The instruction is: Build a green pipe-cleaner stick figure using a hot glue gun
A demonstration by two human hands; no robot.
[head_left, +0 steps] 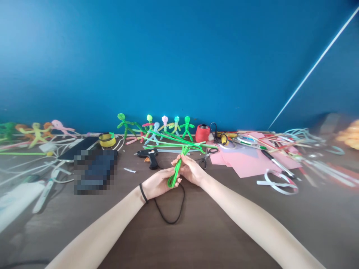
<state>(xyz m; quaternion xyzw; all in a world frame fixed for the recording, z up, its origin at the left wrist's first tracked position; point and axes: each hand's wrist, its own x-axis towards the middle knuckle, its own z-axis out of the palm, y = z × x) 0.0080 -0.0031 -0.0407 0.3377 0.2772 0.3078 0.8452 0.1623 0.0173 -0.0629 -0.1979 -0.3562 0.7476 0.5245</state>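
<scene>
A bundle of bright green pipe cleaners, bent into loops at its lower end, is held up between my two hands near the middle of the table. My left hand, with a black band at the wrist, is closed around the looped lower part. Fingers of my right hand pinch the bundle higher up, close to the top. More green pipe cleaners lie spread on the table just beyond my hands. A black glue gun lies to the left of them, its dark cord looping below my hands.
Several pipe-cleaner figures stand along the blue wall. Phones and white cables lie on the left, near a yellow tape roll. Pink paper sheets, a marker and curled white strips cover the right.
</scene>
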